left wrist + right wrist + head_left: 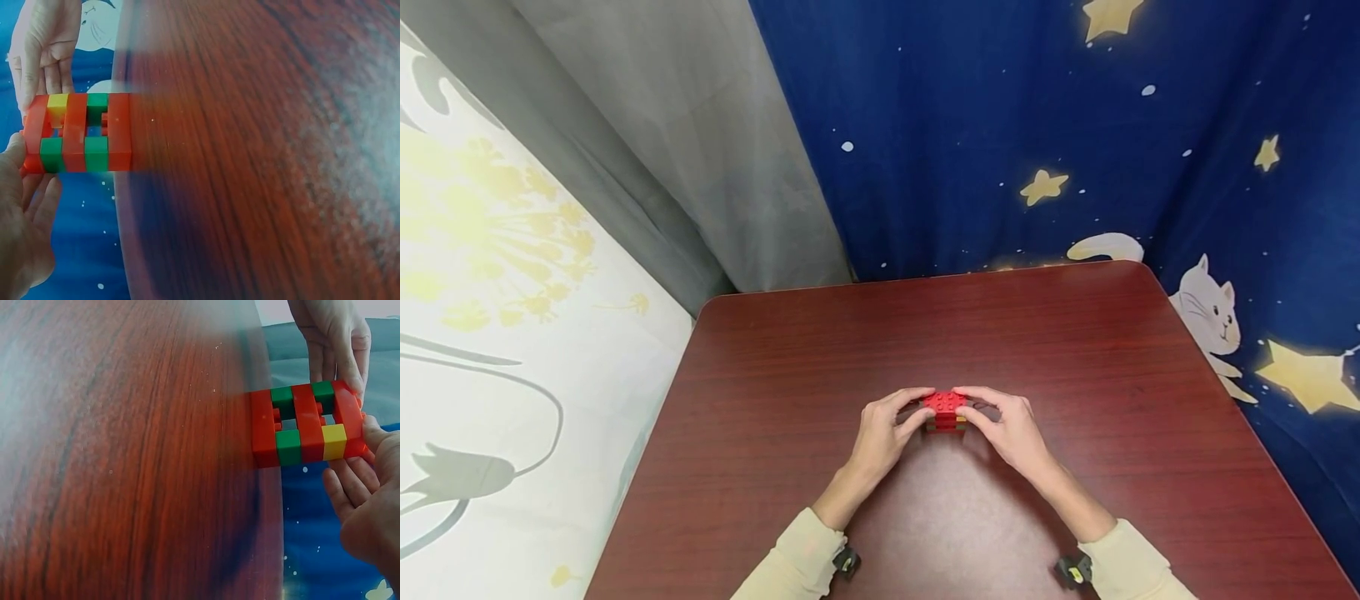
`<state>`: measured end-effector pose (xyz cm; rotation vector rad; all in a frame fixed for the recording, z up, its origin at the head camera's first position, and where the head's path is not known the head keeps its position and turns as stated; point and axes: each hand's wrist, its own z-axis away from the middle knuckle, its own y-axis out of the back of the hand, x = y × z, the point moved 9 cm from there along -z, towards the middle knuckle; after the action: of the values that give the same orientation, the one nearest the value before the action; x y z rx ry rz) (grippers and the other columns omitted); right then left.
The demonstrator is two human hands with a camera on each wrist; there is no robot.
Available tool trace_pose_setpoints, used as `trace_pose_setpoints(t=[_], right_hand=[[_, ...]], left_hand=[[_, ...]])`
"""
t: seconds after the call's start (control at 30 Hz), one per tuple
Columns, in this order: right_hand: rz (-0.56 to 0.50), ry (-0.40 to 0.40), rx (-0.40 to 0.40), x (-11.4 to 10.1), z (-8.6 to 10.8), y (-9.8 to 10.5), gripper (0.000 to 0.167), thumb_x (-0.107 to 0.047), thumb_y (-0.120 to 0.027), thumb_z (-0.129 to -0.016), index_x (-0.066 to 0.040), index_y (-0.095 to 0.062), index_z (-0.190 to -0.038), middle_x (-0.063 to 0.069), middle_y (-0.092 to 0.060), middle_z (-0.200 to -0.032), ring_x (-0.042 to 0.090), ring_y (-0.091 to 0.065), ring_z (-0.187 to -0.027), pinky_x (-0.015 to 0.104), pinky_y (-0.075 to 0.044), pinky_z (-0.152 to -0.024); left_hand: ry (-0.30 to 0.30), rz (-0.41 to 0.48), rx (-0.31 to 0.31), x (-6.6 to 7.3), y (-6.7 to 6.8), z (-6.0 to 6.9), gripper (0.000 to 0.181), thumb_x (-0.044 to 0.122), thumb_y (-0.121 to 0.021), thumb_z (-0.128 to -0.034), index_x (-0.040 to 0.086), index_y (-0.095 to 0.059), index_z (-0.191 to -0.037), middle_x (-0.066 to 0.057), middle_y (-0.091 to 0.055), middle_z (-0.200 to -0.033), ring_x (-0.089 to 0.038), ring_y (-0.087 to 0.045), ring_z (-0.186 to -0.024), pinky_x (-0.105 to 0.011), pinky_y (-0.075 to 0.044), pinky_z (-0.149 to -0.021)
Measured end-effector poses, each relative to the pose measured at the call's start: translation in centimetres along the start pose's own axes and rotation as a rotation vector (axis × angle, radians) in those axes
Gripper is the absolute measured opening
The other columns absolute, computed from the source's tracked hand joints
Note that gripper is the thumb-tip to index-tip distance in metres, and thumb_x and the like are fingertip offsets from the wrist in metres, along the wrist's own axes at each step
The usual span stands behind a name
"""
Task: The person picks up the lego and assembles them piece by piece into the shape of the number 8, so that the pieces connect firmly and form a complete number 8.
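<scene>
A small tower of toy building bricks [74,132] stands on the table between both hands. Its three red layers are spaced by small green bricks [289,447] and one yellow brick [335,442], with gaps between them. The studded top red brick [946,403] is pinched at its left end by the left hand [878,429], thumb in front and fingertips behind. At the right end, the right hand [1015,429] pinches the same brick in a mirrored way. The yellow brick lies just under the top layer on the right side. Fingertips hide parts of the top brick's ends.
The dark red wooden table [775,400] reaches far beyond the hands on every visible side. Behind it hang a grey curtain [700,150] and a blue star-patterned curtain [955,150]. A pale patterned curtain [587,333] borders the left edge.
</scene>
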<state>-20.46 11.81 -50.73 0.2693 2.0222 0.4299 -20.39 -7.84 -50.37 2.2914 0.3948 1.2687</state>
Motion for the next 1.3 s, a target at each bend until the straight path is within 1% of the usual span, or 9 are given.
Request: trace_pose_setpoints(t=[0.3, 0.43, 0.67, 0.83, 0.9, 0.97, 1.07, 1.13, 1.3], right_hand=[[-0.027, -0.040, -0.011, 0.2, 0.2, -0.1, 0.034, -0.011, -0.086, -0.091, -0.012, -0.080, -0.124, 0.005, -0.080, -0.114, 0.020, -0.078, -0.097, 0.051, -0.062, -0.082], [-0.051, -0.061, -0.014, 0.4, 0.3, -0.2, 0.033, -0.013, -0.084, -0.093, -0.014, -0.079, -0.126, 0.002, -0.079, -0.116, 0.017, -0.077, -0.099, 0.051, -0.062, -0.084], [-0.081, -0.057, 0.009, 0.6, 0.6, -0.4, 0.035, -0.011, -0.083, -0.094, -0.014, -0.078, -0.128, 0.001, -0.079, -0.117, 0.019, -0.077, -0.101, 0.051, -0.061, -0.087], [-0.116, -0.017, 0.054, 0.5, 0.7, -0.2, 0.043, -0.002, -0.082, -0.093, -0.005, -0.072, -0.135, 0.007, -0.076, -0.127, 0.029, -0.075, -0.111, 0.048, -0.058, -0.093], [-0.142, 0.001, 0.077, 0.5, 0.9, 0.0, 0.048, 0.003, -0.082, -0.091, 0.000, -0.069, -0.137, 0.012, -0.074, -0.131, 0.036, -0.073, -0.113, 0.048, -0.058, -0.093], [-0.161, -0.004, 0.093, 0.7, 1.1, 0.1, 0.052, 0.005, -0.083, -0.088, 0.000, -0.068, -0.137, 0.014, -0.073, -0.132, 0.040, -0.073, -0.111, 0.048, -0.058, -0.092], [-0.192, -0.052, 0.077, 1.2, 1.5, -0.1, 0.056, 0.003, -0.086, -0.086, -0.001, -0.068, -0.139, 0.014, -0.072, -0.133, 0.040, -0.073, -0.111, 0.047, -0.059, -0.091], [-0.197, -0.100, 0.054, 1.7, 1.8, -0.4, 0.057, 0.000, -0.087, -0.086, -0.002, -0.068, -0.139, 0.014, -0.072, -0.132, 0.038, -0.073, -0.112, 0.046, -0.058, -0.092], [-0.154, -0.203, 0.005, 2.9, 2.4, -1.2, 0.054, -0.003, -0.086, -0.088, 0.000, -0.069, -0.138, 0.017, -0.074, -0.125, 0.035, -0.073, -0.114, 0.046, -0.058, -0.095]], left_hand=[[-0.003, 0.005, 0.005, 0.0, 0.0, 0.0, 0.035, 0.021, -0.084, -0.0925, 0.017, -0.078, -0.127, 0.001, -0.077, -0.119, -0.011, -0.074, -0.109, -0.034, -0.062, -0.086], [-0.006, -0.008, 0.008, 0.2, 0.0, 0.0, 0.035, 0.023, -0.083, -0.0930, 0.017, -0.078, -0.127, 0.001, -0.077, -0.119, -0.011, -0.074, -0.109, -0.034, -0.062, -0.086], [-0.007, -0.016, 0.005, 0.2, 0.0, 0.0, 0.036, 0.024, -0.083, -0.0939, 0.016, -0.077, -0.128, 0.001, -0.077, -0.121, -0.012, -0.074, -0.110, -0.035, -0.062, -0.088], [0.023, 0.004, -0.007, 0.2, 0.1, 0.1, 0.048, 0.023, -0.085, -0.0914, 0.015, -0.073, -0.137, -0.001, -0.075, -0.130, -0.014, -0.073, -0.114, -0.036, -0.061, -0.092], [0.041, 0.005, -0.011, 0.1, 0.1, 0.3, 0.055, 0.023, -0.086, -0.0910, 0.012, -0.069, -0.142, -0.004, -0.072, -0.135, -0.016, -0.073, -0.114, -0.037, -0.060, -0.093], [0.062, 0.004, -0.009, 0.0, 0.2, 0.5, 0.060, 0.023, -0.086, -0.0906, 0.008, -0.066, -0.145, -0.007, -0.071, -0.137, -0.019, -0.074, -0.114, -0.038, -0.060, -0.093], [0.094, -0.021, -0.009, -0.3, 0.2, 0.8, 0.065, 0.020, -0.088, -0.0893, 0.003, -0.063, -0.147, -0.011, -0.069, -0.138, -0.023, -0.075, -0.111, -0.039, -0.061, -0.092], [0.117, -0.055, -0.023, -0.6, 0.0, 1.1, 0.066, 0.021, -0.088, -0.0889, 0.004, -0.063, -0.147, -0.011, -0.069, -0.137, -0.023, -0.075, -0.110, -0.039, -0.061, -0.092], [0.152, -0.117, -0.075, -1.1, -0.9, 1.7, 0.065, 0.023, -0.086, -0.0904, 0.005, -0.063, -0.148, -0.011, -0.073, -0.130, -0.020, -0.076, -0.108, -0.039, -0.061, -0.091]])
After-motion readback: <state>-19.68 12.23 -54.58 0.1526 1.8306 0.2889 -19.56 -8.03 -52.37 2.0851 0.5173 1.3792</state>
